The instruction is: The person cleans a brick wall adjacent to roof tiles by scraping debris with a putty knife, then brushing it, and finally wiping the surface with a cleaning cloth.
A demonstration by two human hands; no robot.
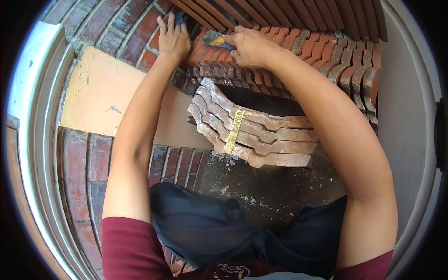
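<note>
My right hand (249,46) is closed round the blue handle of a scraper (213,38), whose flat, stained blade points left over a row of stacked reddish roof tiles (308,49). At the upper left, my left hand (174,39) has its fingers spread against the brick wall, beside a dark object (181,18) that is too unclear to name. Below both hands, several pale, weathered tiles (266,135) lie stacked together, with a yellow lettered strip (234,131) across their edges.
Brown tiles (289,16) stand upright at the top. On the left are a brick wall (77,172), a peach panel (100,91) and a white frame (39,140). Pale debris lies on the dark floor (252,196). A grey wall (410,116) runs down the right.
</note>
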